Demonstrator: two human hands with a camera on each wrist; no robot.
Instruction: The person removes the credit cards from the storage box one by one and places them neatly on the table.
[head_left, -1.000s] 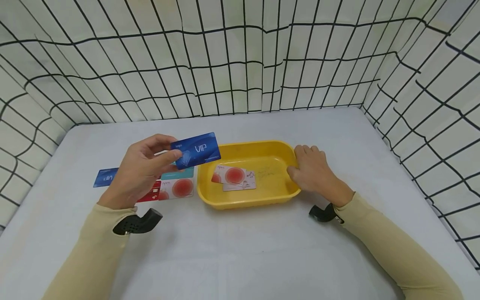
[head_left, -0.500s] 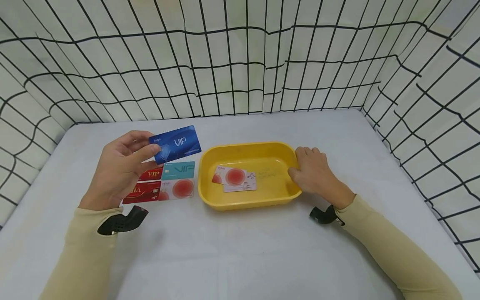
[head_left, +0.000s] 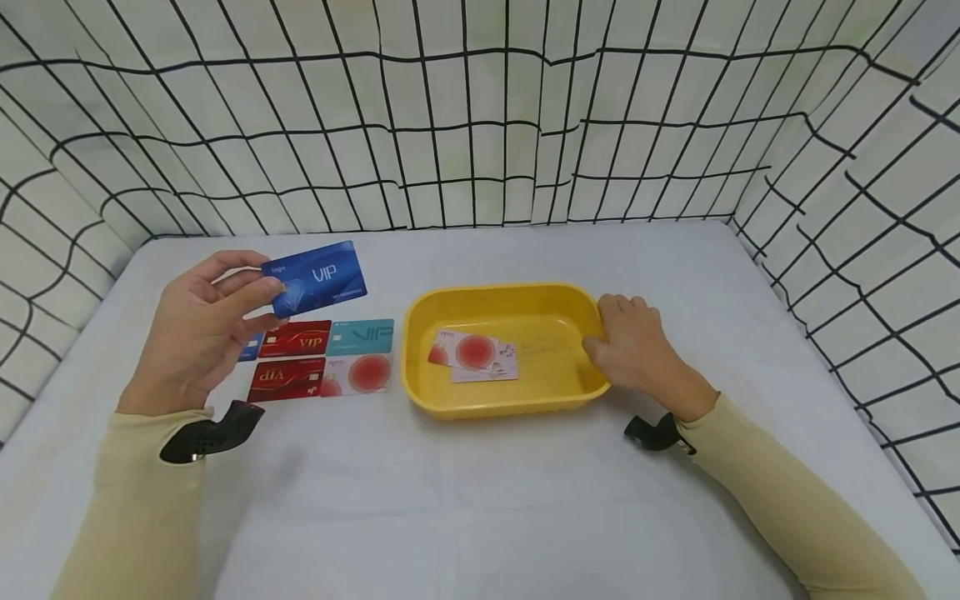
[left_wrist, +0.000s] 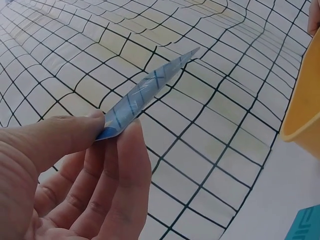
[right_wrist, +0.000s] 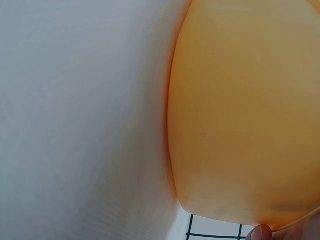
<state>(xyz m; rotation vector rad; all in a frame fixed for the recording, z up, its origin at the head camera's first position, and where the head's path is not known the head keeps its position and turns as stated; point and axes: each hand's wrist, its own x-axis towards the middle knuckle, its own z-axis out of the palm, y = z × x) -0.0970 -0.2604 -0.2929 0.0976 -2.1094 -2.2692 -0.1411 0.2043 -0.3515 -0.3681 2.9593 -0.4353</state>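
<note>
Pinching a blue VIP card (head_left: 318,279) between thumb and fingers, the left hand (head_left: 197,329) holds it above the table (head_left: 480,508), near a teal card (head_left: 362,337); the right hand (head_left: 633,343) grips the right end of a yellow tray (head_left: 555,354) containing two overlapping cards (head_left: 477,354).

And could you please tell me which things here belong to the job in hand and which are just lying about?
Seemingly part of the job:
blue VIP card, held in the left hand
yellow tray, gripped by the right hand
two cards inside the tray
cards laid flat beside the tray

Seemingly just surroundings:
black grid backdrop
white tabletop
black wrist devices
</note>
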